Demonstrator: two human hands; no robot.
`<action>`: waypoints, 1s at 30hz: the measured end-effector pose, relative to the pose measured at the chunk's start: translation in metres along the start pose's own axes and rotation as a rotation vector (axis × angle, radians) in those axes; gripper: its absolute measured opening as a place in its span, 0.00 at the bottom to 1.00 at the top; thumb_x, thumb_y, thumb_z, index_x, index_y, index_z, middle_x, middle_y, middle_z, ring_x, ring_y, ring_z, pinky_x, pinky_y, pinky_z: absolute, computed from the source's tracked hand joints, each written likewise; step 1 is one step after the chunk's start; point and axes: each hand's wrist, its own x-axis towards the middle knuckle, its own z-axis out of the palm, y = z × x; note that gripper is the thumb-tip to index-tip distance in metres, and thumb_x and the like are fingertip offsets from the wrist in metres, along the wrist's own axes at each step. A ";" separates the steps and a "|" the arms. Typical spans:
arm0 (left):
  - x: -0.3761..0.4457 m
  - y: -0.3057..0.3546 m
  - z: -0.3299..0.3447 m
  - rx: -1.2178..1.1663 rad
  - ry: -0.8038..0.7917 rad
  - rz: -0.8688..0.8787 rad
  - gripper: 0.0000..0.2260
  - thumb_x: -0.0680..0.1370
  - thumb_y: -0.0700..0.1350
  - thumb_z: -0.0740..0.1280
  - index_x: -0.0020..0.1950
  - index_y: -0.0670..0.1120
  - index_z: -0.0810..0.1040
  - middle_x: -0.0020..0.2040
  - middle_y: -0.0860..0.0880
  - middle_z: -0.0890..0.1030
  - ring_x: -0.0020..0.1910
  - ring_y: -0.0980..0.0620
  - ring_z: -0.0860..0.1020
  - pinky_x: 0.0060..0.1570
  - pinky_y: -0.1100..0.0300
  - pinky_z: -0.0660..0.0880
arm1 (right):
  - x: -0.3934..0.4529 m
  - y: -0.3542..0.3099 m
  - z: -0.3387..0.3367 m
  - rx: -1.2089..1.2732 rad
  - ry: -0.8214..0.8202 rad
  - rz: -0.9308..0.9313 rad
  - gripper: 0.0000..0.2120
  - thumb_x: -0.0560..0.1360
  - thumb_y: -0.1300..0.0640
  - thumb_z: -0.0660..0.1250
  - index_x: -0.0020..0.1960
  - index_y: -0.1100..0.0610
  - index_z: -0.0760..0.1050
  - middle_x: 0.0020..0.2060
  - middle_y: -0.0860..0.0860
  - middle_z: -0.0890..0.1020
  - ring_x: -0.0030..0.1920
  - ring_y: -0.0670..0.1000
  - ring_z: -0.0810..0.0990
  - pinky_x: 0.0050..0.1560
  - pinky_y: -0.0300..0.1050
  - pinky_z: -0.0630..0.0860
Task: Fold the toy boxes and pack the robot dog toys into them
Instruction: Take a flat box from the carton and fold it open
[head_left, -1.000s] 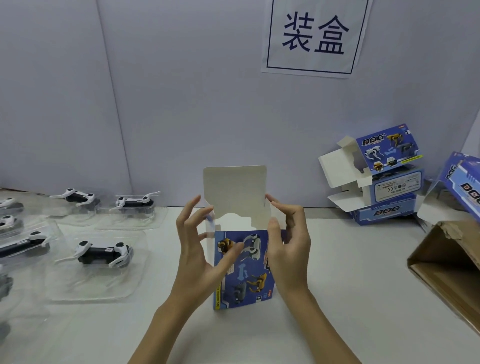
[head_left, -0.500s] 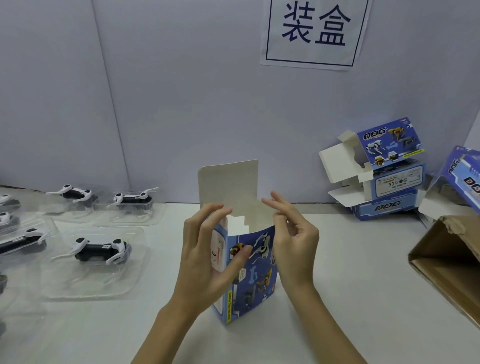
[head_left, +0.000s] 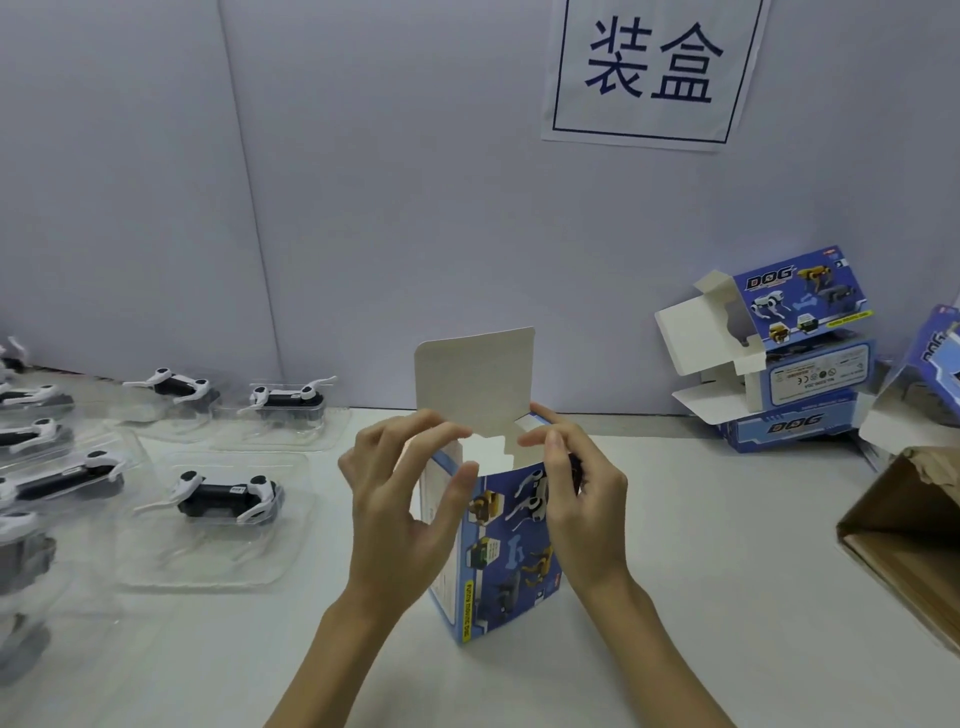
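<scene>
White counter (head_left: 675, 597) before me, blue toy box (head_left: 511, 561) upright at its middle (lid flap raised), my left hand (head_left: 400, 499) gripping its left side, my right hand (head_left: 576, 499) pinching its top edge, robot dog toys (head_left: 228, 496) in clear trays on the left.

White table (head_left: 701, 545) bearing robot dog toys (head_left: 228, 496) in clear trays at left, an upright toy box (head_left: 498, 566) centre, stacked boxes (head_left: 795, 364) and a brown carton (head_left: 904, 530) right.
</scene>
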 end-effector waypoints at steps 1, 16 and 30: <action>0.001 0.001 0.001 0.027 0.004 -0.007 0.08 0.81 0.54 0.66 0.59 0.56 0.76 0.61 0.58 0.77 0.65 0.46 0.74 0.61 0.37 0.68 | 0.000 0.001 0.000 0.005 -0.004 0.014 0.18 0.84 0.48 0.58 0.55 0.59 0.81 0.58 0.48 0.85 0.43 0.39 0.81 0.34 0.25 0.70; 0.003 -0.014 0.019 0.009 -0.152 0.173 0.10 0.85 0.57 0.62 0.53 0.51 0.72 0.51 0.56 0.77 0.55 0.55 0.74 0.61 0.59 0.68 | 0.000 0.005 0.001 0.008 -0.024 0.053 0.15 0.84 0.51 0.57 0.55 0.56 0.80 0.55 0.36 0.83 0.42 0.41 0.81 0.40 0.28 0.72; -0.004 0.001 0.016 -0.219 -0.023 -0.156 0.10 0.78 0.53 0.71 0.57 0.53 0.77 0.76 0.45 0.64 0.80 0.56 0.61 0.71 0.70 0.62 | 0.001 -0.002 -0.001 0.126 -0.019 0.072 0.12 0.83 0.48 0.60 0.65 0.45 0.74 0.55 0.36 0.82 0.49 0.50 0.86 0.36 0.40 0.82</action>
